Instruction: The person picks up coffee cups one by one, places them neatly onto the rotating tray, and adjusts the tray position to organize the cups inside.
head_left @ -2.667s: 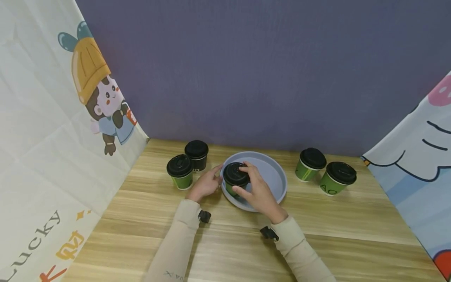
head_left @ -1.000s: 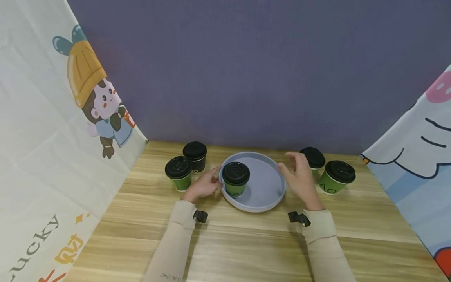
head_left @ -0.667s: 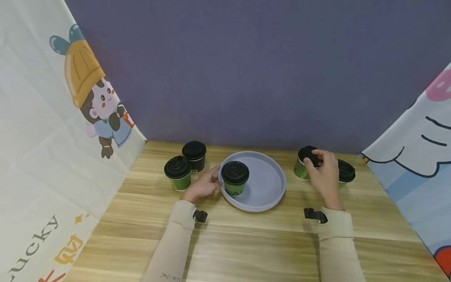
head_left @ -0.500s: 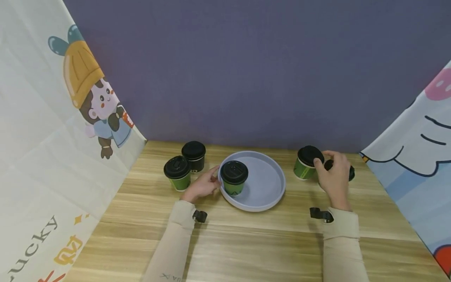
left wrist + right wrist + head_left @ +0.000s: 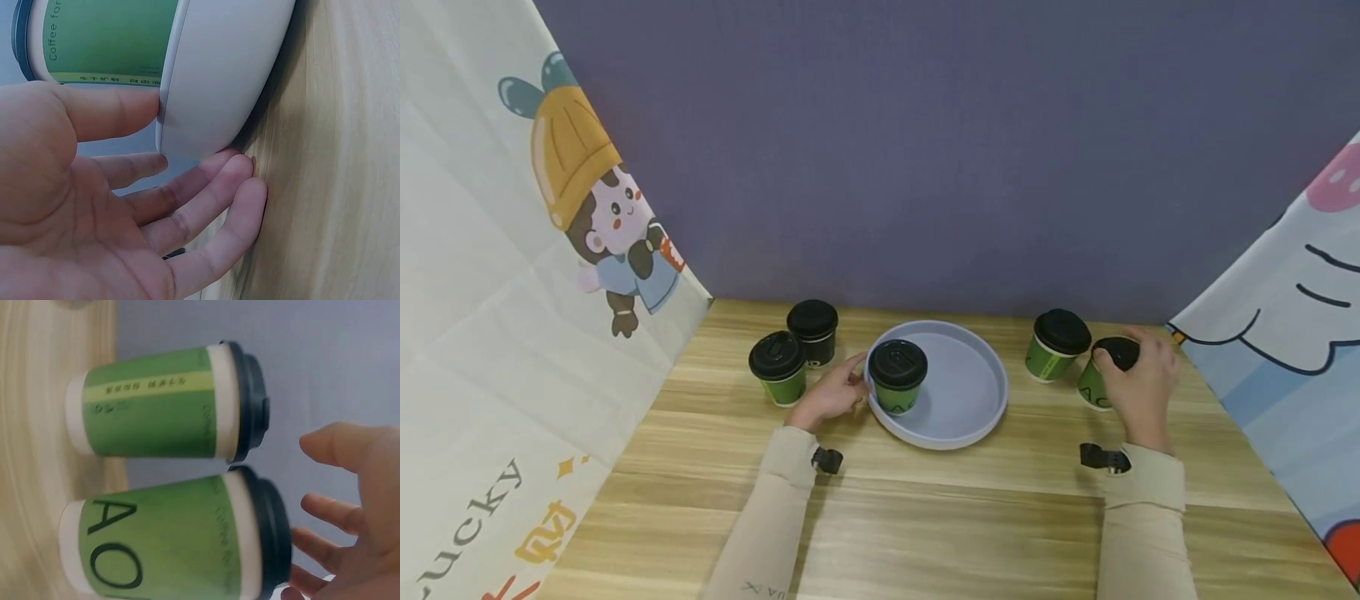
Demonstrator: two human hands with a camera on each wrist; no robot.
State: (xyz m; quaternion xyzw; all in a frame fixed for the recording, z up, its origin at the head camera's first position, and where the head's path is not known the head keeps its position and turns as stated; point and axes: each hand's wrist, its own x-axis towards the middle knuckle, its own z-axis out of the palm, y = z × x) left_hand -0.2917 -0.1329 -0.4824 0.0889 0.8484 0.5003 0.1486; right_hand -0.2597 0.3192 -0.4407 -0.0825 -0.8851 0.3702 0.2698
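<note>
My left hand [image 5: 832, 397] holds the left edge of a round grey-blue tray [image 5: 966, 423]. In the left wrist view its thumb lies at the tray's rim, and curved fingers [image 5: 234, 212] reach the lower outer wall. On the tray's left part stands a green paper coffee cup [image 5: 898, 379] with a black lid. At the right, my right hand [image 5: 1142, 387] hovers around the black lid of another green coffee cup [image 5: 1093, 387], marked AO. Its thumb and fingers are spread, with the thumb apart from the lid in the right wrist view [image 5: 350, 506].
Left of the tray stand a green lidded cup [image 5: 784, 379] and a black lidded cup [image 5: 816, 337]. A further green cup [image 5: 1052, 354] stands close beside the AO cup. A purple-grey panel [image 5: 925, 167] closes off the back of the wooden table [image 5: 940, 525]; printed cloths hang at both sides.
My right hand has left the cup on the tray and moved right, passing the nearer right-hand cup to reach the AO cup. The left hand has stayed at the tray's edge.
</note>
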